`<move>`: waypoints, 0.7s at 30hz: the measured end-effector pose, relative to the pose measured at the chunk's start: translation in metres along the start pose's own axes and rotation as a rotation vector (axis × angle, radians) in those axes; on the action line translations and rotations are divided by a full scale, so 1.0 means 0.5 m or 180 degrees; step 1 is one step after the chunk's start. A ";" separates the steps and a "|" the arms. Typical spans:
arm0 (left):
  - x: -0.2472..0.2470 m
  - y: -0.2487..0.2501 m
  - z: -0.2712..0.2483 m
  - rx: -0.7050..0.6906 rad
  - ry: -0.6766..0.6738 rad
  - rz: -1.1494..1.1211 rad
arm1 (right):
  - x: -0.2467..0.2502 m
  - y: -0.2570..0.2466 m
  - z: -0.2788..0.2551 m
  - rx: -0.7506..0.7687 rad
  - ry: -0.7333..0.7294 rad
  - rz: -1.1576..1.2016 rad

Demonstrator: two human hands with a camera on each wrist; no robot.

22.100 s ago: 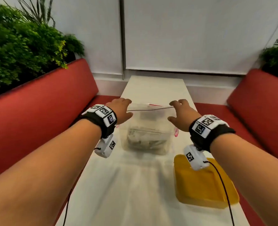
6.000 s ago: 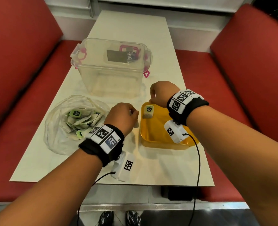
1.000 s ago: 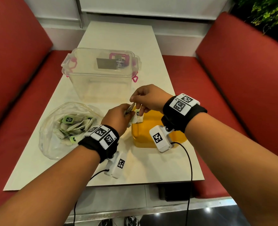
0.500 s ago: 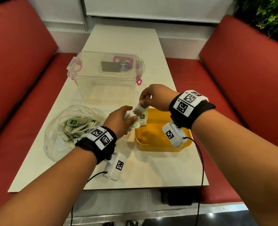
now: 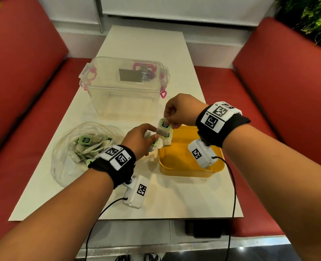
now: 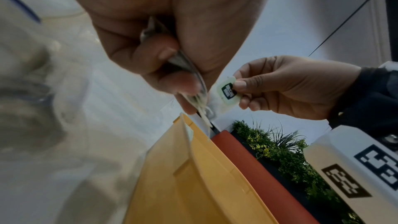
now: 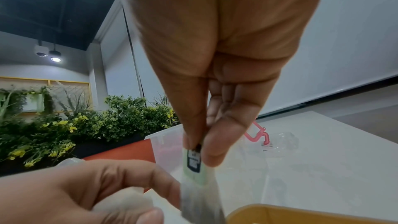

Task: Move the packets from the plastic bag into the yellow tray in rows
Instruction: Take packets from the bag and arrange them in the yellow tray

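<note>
A clear plastic bag of small green-labelled packets lies at the table's left. The yellow tray sits to its right, with one packet standing at its far left corner. My left hand grips a small bunch of packets just left of the tray's rim. My right hand pinches the label end of a single packet above that corner; it hangs down from thumb and forefinger. The two hands are almost touching.
A clear lidded box with pink clips stands behind the bag and tray. Red benches flank the narrow white table. Wrist cables trail over the table's front edge.
My right hand has drawn one packet up out of the bunch in my left hand, and both hands have shifted slightly toward the tray's far left corner.
</note>
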State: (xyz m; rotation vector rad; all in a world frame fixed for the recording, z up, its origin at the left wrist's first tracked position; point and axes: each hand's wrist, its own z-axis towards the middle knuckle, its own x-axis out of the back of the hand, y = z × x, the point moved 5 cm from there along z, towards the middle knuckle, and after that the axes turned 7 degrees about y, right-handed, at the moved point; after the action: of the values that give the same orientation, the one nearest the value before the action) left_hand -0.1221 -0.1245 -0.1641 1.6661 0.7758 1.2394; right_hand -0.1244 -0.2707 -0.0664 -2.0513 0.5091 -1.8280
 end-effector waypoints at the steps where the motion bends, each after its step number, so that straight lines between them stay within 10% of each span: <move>1: 0.002 -0.004 0.000 0.0049 0.0036 0.0000 | 0.003 0.004 0.003 -0.0044 0.0052 -0.0049; 21: 0.033 -0.030 -0.019 0.0143 0.0246 -0.0563 | -0.108 0.054 0.068 -0.0121 -0.0312 -0.1331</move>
State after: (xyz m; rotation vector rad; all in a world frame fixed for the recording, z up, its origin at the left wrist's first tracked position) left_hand -0.1261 -0.1015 -0.1703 1.5560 0.9831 1.1747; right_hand -0.0974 -0.2675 -0.1299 -2.3987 0.0894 -1.9317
